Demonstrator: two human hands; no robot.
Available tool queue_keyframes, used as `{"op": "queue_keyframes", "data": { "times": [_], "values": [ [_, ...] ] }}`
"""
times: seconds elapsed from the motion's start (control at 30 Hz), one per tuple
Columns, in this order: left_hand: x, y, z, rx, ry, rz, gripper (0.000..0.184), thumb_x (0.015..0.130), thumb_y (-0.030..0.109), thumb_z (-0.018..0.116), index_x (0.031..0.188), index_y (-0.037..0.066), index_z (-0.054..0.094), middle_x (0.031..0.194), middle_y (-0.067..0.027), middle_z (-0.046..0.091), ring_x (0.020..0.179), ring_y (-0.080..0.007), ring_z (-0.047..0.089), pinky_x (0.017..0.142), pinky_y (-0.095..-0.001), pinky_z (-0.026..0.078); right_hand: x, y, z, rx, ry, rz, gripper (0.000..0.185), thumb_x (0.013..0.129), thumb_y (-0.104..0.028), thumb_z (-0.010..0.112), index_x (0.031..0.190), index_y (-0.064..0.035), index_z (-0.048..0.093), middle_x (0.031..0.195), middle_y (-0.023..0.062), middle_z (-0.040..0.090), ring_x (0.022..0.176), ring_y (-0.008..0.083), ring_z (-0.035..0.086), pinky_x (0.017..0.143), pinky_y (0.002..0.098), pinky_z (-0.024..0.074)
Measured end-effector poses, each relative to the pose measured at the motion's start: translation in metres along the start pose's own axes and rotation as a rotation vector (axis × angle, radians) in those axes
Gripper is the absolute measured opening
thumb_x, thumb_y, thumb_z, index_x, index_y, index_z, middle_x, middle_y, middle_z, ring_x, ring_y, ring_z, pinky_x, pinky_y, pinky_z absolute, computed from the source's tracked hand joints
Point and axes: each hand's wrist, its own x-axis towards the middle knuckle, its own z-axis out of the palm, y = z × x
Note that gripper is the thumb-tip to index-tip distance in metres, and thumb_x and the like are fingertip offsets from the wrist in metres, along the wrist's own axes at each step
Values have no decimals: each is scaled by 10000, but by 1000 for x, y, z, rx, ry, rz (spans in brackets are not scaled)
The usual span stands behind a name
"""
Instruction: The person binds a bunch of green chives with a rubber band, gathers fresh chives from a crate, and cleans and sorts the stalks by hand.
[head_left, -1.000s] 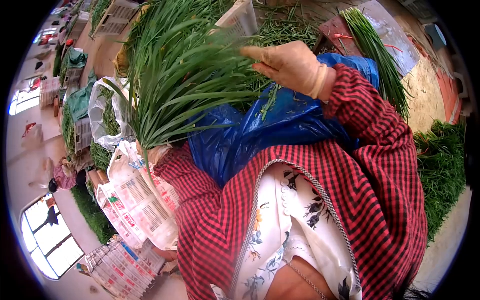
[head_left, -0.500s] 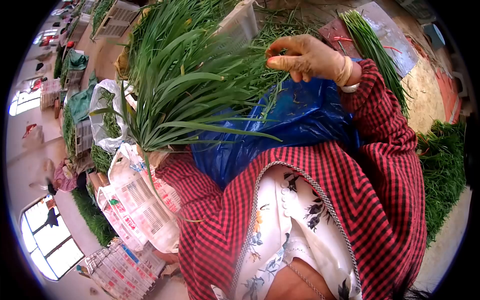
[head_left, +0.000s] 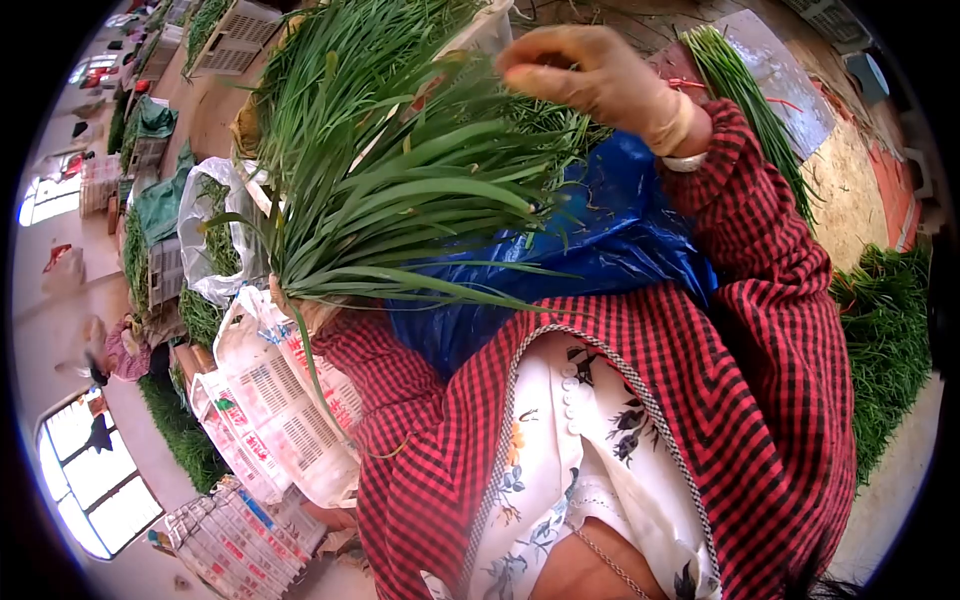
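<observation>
A fanned bunch of long flat green leaves, which look like garlic chives (head_left: 410,190), spreads across the middle. My left hand (head_left: 312,312) is closed around its gathered base, mostly covered by the leaves and sleeve. Beyond the leaf tips, my right hand (head_left: 605,80) is raised in a thin tan glove, slightly blurred. Its thumb and fingers are curved with a gap between them, and nothing shows in them. Beneath the bunch, a blue plastic sheet (head_left: 610,230) covers my lap.
A tied chive bundle (head_left: 745,110) lies on a metal-topped board (head_left: 785,75) at right. Loose greens (head_left: 885,340) are piled below it. White printed bags (head_left: 285,390), a clear plastic bag (head_left: 215,275) and stacked crates (head_left: 240,540) stand at left. Another crate (head_left: 235,38) is farther back.
My right hand has moved up and slightly left, away from my body. The leaves have shifted, with their tips spreading farther right. My left hand still holds the base.
</observation>
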Motion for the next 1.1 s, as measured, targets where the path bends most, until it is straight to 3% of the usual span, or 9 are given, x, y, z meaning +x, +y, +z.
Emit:
{"op": "queue_keyframes", "data": {
  "times": [0.07, 0.2, 0.27, 0.33, 0.4, 0.53, 0.6, 0.8, 1.1],
  "values": [
    [9, 2, -7, -45, 4, -48, 457, 856, 355, 565, 1194, 48, 548, 1170, -177, 576, 1009, -340, 583, 868, -498, 471, 7, -11, 11, -218, -173, 112, 322, 869, -292, 651, 1014, -4, 648, 878, 96, 643, 798, 167, 595, 730, 291, 471],
    [10, 1, -6, -115, -10, -126, 458, 864, 359, 554, 1202, 51, 544, 1181, -178, 571, 1020, -343, 579, 873, -507, 468, 12, -1, 38, -103, -170, 119, 275, 858, -246, 656, 970, 5, 639, 863, 90, 629, 793, 188, 582, 726, 309, 464],
    [7, 0, -5, -137, -14, -147, 458, 867, 361, 549, 1206, 52, 542, 1187, -179, 568, 1025, -345, 576, 876, -512, 467, 11, 3, 42, 16, 2, -75, 226, 861, -197, 648, 979, -4, 635, 865, 58, 627, 792, 162, 576, 714, 292, 463],
    [5, 0, -5, -149, -21, -157, 459, 871, 362, 543, 1210, 53, 540, 1192, -179, 565, 1031, -347, 574, 879, -517, 465, 9, 1, 30, 186, 105, 6, 173, 889, -168, 619, 974, -17, 626, 816, -13, 565, 768, 73, 520, 678, 226, 437],
    [4, -1, -4, -164, -25, -167, 459, 875, 364, 538, 1215, 55, 538, 1198, -180, 562, 1036, -349, 572, 882, -521, 464, 6, -2, 15, 288, 137, 180, 177, 898, -163, 608, 978, -5, 622, 791, -13, 559, 748, 72, 512, 673, 230, 440],
    [3, -2, -3, -186, -31, -184, 461, 883, 368, 527, 1223, 57, 534, 1209, -181, 557, 1047, -353, 568, 887, -531, 461, -9, -11, 34, 178, 3, -121, 215, 844, -155, 656, 1034, -56, 667, 900, 57, 669, 831, 142, 629, 749, 271, 508],
    [3, -2, -3, -190, -35, -195, 462, 886, 370, 521, 1227, 58, 532, 1214, -181, 554, 1052, -355, 566, 890, -535, 459, -12, -27, 42, -26, -103, -101, 275, 774, -157, 710, 1041, -102, 676, 925, 88, 682, 838, 219, 667, 771, 312, 528],
    [0, -3, -1, -210, -43, -219, 464, 898, 375, 505, 1239, 62, 526, 1231, -183, 546, 1068, -360, 559, 898, -549, 455, -13, -24, 68, -237, -113, -99, 324, 785, -247, 695, 1072, -104, 652, 896, 82, 681, 844, 253, 659, 750, 333, 516],
    [-9, -3, 9, -239, -120, -333, 468, 915, 384, 480, 1258, 68, 518, 1256, -185, 533, 1093, -369, 550, 910, -570, 448, -7, -14, 97, 123, -168, 119, 368, 822, -389, 643, 1097, -144, 649, 991, 66, 658, 922, 264, 632, 825, 348, 489]
  ]
}}
